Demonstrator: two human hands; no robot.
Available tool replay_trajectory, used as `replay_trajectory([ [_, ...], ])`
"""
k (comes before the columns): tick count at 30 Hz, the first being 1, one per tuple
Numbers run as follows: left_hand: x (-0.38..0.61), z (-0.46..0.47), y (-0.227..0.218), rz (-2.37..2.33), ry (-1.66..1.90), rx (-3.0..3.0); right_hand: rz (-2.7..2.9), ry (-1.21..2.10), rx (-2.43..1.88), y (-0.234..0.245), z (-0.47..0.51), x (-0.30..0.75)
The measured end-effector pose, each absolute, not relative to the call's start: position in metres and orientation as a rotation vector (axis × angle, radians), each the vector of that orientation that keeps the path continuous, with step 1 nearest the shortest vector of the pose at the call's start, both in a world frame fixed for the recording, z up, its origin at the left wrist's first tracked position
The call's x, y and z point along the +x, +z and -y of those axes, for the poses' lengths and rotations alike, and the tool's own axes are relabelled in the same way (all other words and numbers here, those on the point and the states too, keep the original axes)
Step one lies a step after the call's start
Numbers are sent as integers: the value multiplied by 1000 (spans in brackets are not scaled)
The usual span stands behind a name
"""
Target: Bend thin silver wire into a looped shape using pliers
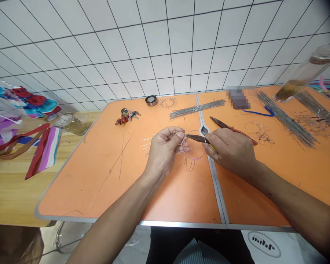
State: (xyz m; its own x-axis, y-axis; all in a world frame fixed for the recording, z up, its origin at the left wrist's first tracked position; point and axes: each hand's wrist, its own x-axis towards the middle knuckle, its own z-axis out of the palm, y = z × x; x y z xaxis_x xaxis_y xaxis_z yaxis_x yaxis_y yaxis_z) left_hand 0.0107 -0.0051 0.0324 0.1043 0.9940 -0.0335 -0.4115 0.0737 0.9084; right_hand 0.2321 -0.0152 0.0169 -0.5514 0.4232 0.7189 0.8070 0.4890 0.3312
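My left hand [165, 148] pinches a thin bent wire piece [189, 161] with loops, held just above the orange table [104, 172]. Closed round a pair of small pliers [197, 138], my right hand [229, 150] points their tips left onto the wire by my left fingers. A second pair of red-handled pliers [231, 129] lies on the table just behind my right hand.
A bundle of straight wires [196, 109], a tape roll [151, 100] and a bunch of keys [125, 116] lie at the back. More wire bundles [287, 121], wire rings [257, 132] and a clear bottle [305, 75] are at right. Coloured fabric [30, 143] and a jar [73, 124] sit on the wooden bench at left.
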Motion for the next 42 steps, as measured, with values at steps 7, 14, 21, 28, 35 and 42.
replay_trajectory([
  [7,11,6,32,-859,1282,889,2156,-923,-1024,18,17,230],
  [14,11,6,30,-858,1294,893,2159,-945,-979,20,17,231],
  [21,12,6,29,-859,1314,914,2156,-941,-997,21,19,229],
  [28,12,8,31,-879,1341,973,2152,-906,-1029,20,22,228],
  [35,12,8,29,-844,1373,1018,2149,-859,-1063,21,22,227],
  [42,11,4,25,-761,1401,1093,2136,-846,-1044,23,20,230],
])
